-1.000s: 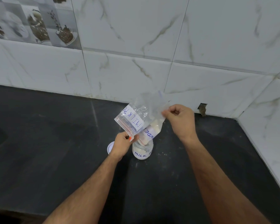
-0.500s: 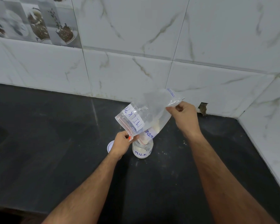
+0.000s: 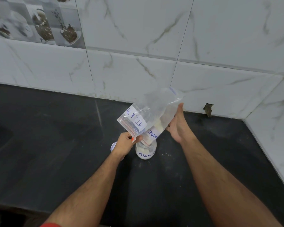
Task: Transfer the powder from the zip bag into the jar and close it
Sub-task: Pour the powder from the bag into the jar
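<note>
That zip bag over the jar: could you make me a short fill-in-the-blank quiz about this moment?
1. The zip bag is tipped mouth-down over the ____.
2. The left hand pinches the bag's ____ corner.
3. The right hand is ____, fingers straight beside the bag.
4. The lid lies on the counter, ____ the left hand.

Missing words: jar; lower; open; behind

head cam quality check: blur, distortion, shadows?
Head view: right hand and the zip bag top are motion-blurred; jar label stays readable. Wide-angle bends the tile lines near the edges. Soft shadow on the counter beneath the arms; no harsh glare.
</note>
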Tool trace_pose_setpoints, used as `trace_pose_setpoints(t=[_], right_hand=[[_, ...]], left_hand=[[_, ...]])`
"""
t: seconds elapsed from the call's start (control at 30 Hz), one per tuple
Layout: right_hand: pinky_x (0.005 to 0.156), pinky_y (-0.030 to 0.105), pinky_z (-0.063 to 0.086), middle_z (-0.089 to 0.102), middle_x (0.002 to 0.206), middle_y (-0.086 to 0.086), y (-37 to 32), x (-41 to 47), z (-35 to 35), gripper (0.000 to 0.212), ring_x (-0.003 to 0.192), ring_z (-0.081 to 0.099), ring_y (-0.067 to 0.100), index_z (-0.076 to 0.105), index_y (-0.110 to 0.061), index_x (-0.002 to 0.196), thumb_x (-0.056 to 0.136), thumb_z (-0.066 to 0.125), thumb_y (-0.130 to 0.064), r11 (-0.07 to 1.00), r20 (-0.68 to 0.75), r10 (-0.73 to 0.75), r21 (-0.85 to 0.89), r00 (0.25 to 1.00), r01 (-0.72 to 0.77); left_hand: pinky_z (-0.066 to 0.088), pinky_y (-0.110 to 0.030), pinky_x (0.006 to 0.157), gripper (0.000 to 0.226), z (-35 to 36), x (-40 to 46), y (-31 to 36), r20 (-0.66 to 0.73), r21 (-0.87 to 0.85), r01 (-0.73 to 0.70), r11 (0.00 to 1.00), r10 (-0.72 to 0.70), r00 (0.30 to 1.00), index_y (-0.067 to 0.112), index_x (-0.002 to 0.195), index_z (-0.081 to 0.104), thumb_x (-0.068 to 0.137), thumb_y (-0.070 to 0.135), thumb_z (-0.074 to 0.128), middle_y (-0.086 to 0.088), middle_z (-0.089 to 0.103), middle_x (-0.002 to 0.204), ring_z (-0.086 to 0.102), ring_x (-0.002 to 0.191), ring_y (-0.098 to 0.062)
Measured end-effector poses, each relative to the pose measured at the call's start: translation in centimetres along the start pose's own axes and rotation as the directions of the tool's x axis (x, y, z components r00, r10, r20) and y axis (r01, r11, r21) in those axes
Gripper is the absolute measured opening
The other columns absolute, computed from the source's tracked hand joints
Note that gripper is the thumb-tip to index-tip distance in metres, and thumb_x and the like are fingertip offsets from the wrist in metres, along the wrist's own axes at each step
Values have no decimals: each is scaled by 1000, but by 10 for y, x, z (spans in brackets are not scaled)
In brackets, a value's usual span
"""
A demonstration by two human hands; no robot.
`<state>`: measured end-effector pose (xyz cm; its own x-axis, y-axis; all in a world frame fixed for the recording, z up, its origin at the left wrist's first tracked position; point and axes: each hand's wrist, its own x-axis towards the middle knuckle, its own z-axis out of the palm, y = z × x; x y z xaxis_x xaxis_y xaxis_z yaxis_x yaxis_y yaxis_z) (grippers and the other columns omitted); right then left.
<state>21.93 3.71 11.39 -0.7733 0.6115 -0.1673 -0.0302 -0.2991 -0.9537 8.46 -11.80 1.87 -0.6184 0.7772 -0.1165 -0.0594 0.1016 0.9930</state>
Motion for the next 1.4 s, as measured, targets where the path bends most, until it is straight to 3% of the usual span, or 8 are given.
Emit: trace_pose_setpoints(t=[0.13,0.23,0.53,0.7,1.0,1.13,1.2,1.4], right_hand=[[100,44,52,71,125,1,-11,6,11,30,118,66,22,65,-24,125,102,52,-38,976,-66,-158,-160,985,146],[81,30,58,74,113,3,-12,11,14,32,100,71,19,62,-14,129,97,58,-13,951,-183,-223,-257,957,172],[60,34,46,67,74,6,-10,6,23,16,65,54,15,75,-1,87,83,61,-8,930,-324,-295,-315,899,191],[80,52,60,76,81,14,-11,5,25,15,73,68,21,76,-16,77,82,62,-17,908,-325,-321,-373,890,191],[75,40,55,75,85,7,-7,-2,20,9,77,66,18,74,-13,89,91,66,-17,933,-262,-255,-321,931,165],[99,47,53,75,115,8,-7,-6,19,28,109,70,23,70,-18,112,101,53,-37,959,-153,-140,-268,978,95],[107,43,47,70,126,-1,-4,-12,23,42,121,64,18,64,-25,125,105,37,-49,979,-19,-20,-204,1000,15],[114,48,41,67,131,-3,9,-25,29,60,124,62,16,56,-26,135,100,23,-62,991,-57,-42,-127,997,34]], left_hand=[[55,-21,72,23,2,-4,3,-34,-56,9,998,-11,999,6,114,70,92,11,67,3,70,103,66,74,9],[54,-17,75,23,5,-6,8,-28,-128,39,991,-43,999,17,115,70,93,15,67,8,72,114,66,91,5],[44,-34,107,16,9,-12,3,-18,-228,138,964,-145,989,22,104,73,90,18,71,6,75,113,64,116,-12],[35,-44,109,14,12,-16,8,-79,-239,150,959,-173,982,6,106,70,93,11,65,-11,72,114,62,107,-33],[43,-35,98,22,13,-24,16,-62,-265,152,952,-174,983,5,113,68,94,14,65,-2,74,109,55,110,-20],[53,-20,74,17,15,-25,16,-63,-256,134,957,-155,986,3,109,68,94,10,64,5,70,89,59,69,4],[46,-30,87,20,16,-23,13,-80,-267,122,956,-148,986,-2,111,67,94,7,64,6,69,85,61,60,8],[48,-12,69,6,15,-16,8,-70,-267,109,958,-133,989,12,94,70,93,9,65,13,73,80,64,65,12]])
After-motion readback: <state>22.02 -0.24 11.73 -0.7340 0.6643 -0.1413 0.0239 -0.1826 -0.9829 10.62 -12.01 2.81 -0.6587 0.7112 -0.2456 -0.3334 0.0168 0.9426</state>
